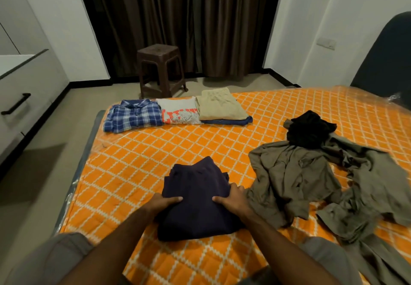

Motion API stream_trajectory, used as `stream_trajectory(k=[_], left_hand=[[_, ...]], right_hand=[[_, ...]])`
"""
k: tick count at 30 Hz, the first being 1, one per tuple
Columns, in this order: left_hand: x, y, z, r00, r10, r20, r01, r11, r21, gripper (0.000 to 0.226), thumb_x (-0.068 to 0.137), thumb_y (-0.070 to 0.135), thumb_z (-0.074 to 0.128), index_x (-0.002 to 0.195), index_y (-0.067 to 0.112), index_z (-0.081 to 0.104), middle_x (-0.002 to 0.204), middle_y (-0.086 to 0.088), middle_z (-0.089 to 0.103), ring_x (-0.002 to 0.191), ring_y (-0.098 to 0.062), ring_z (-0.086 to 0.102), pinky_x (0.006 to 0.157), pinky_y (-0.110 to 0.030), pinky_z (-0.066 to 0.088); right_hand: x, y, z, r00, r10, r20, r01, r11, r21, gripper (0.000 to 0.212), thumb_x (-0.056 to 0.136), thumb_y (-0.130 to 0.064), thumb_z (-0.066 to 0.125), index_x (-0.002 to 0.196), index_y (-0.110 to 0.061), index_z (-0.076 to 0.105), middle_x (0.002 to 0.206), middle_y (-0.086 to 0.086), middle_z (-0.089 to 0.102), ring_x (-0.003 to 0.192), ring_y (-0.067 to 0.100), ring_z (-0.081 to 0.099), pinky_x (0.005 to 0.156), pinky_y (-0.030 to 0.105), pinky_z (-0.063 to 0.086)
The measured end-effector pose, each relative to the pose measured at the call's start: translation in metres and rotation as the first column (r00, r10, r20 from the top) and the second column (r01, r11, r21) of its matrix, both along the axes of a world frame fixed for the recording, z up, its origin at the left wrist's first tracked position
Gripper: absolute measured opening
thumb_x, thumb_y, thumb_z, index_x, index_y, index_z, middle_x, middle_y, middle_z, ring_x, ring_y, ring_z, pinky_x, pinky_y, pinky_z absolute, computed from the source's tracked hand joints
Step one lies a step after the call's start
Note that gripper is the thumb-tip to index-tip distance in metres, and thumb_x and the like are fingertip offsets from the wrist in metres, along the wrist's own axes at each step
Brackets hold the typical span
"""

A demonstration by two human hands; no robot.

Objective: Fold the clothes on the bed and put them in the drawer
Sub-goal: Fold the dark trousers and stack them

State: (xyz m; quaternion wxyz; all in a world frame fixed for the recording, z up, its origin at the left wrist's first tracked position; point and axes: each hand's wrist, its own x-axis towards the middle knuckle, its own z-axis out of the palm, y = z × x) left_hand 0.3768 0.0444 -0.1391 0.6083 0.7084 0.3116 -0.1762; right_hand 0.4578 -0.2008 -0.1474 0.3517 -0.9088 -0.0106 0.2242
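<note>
Bed (142, 151) with folded and loose clothes.
Both hands' fingers grip the navy garment (195, 198); lifted carelessly, its folds may open, or drag the olive shirt (295, 180).

The room is dim, lit softly from overhead; the dark curtains (178, 22) let no daylight through. The orange bed (155, 151) stands out brightest, with glare on the plastic wrap at its far right corner. A soft shadow falls on the floor (33, 173) beside the bed's left edge. The walls bow at the frame's edges, and the arms at the bottom look soft.
</note>
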Motion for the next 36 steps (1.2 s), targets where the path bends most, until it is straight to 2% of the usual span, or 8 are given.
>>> stream_trajectory(k=[6,15,18,23,27,30,32,36], left_hand=[[0.012,-0.004,0.001,0.984,0.065,0.168,-0.038,0.987,-0.158,0.061,0.073,0.019,0.088,0.128,0.01,0.061,0.116,-0.01,0.071,0.101,-0.031,0.069,0.082,-0.042,0.057],[0.172,0.01,0.073,0.857,0.006,0.516,0.06,0.992,-0.111,0.043,0.084,0.018,0.08,0.122,0.018,0.062,0.113,-0.001,0.073,0.098,-0.017,0.072,0.075,-0.028,0.056],[0.261,0.016,0.097,0.809,0.021,0.587,0.01,0.999,-0.05,0.03,0.09,0.023,0.073,0.118,0.017,0.064,0.11,0.0,0.073,0.102,-0.015,0.07,0.073,-0.02,0.054],[0.399,0.023,0.113,0.744,0.037,0.667,-0.068,0.998,0.02,0.022,0.093,0.017,0.07,0.113,0.012,0.065,0.113,-0.008,0.071,0.103,-0.02,0.068,0.087,-0.034,0.055],[0.504,0.034,0.083,0.819,0.042,0.573,-0.119,0.988,0.098,0.06,0.082,0.032,0.079,0.13,0.003,0.055,0.126,-0.011,0.064,0.116,-0.028,0.063,0.093,-0.04,0.055],[0.549,0.03,0.04,0.87,-0.208,0.448,-0.199,0.683,0.703,0.082,0.086,0.037,0.071,0.151,0.007,0.03,0.155,-0.019,0.031,0.141,-0.036,0.034,0.114,-0.051,0.035],[0.567,0.021,0.012,0.77,-0.52,0.37,-0.141,0.426,0.893,0.074,0.097,0.04,0.055,0.158,0.016,0.021,0.166,-0.012,0.012,0.151,-0.032,0.015,0.12,-0.054,0.023],[0.579,0.022,-0.057,0.731,-0.639,0.239,-0.022,0.328,0.944,0.069,0.1,0.054,0.022,0.161,0.027,0.005,0.168,0.003,-0.006,0.154,-0.018,-0.01,0.124,-0.052,0.003]], right_hand=[[0.004,-0.002,0.008,0.928,-0.106,-0.356,0.262,0.866,0.425,0.054,0.075,-0.021,0.088,0.12,-0.013,0.058,0.122,0.005,0.066,0.096,0.017,0.065,0.064,0.026,0.051],[0.167,0.004,0.087,0.983,-0.077,-0.169,0.167,0.765,0.622,0.047,0.081,-0.015,0.082,0.123,-0.025,0.063,0.112,-0.003,0.071,0.098,0.021,0.068,0.07,0.032,0.052],[0.262,0.01,0.121,0.995,-0.066,-0.069,0.095,0.774,0.626,0.045,0.082,-0.013,0.081,0.123,-0.02,0.066,0.115,0.003,0.074,0.1,0.025,0.07,0.076,0.035,0.055],[0.409,0.022,0.161,0.992,-0.108,0.062,0.051,0.806,0.59,0.041,0.078,-0.005,0.08,0.117,-0.013,0.07,0.114,0.006,0.074,0.107,0.028,0.069,0.096,0.038,0.054],[0.513,0.028,0.14,0.97,-0.116,0.216,0.058,0.965,0.257,0.05,0.087,-0.029,0.075,0.13,-0.011,0.057,0.135,0.013,0.06,0.118,0.03,0.059,0.102,0.041,0.048],[0.552,0.039,0.081,0.879,0.084,0.469,0.054,0.96,-0.274,0.084,0.088,-0.069,0.056,0.151,-0.017,0.035,0.153,0.015,0.038,0.14,0.038,0.038,0.114,0.054,0.032],[0.564,0.054,0.031,0.849,0.244,0.469,-0.132,0.957,-0.257,0.082,0.092,-0.074,0.042,0.158,-0.029,0.023,0.163,0.012,0.025,0.149,0.036,0.026,0.12,0.053,0.024],[0.556,0.066,-0.058,0.844,0.211,0.494,-0.113,0.969,-0.22,0.084,0.083,-0.088,0.016,0.156,-0.05,-0.002,0.17,0.0,0.0,0.154,0.032,0.012,0.119,0.058,0.026]])
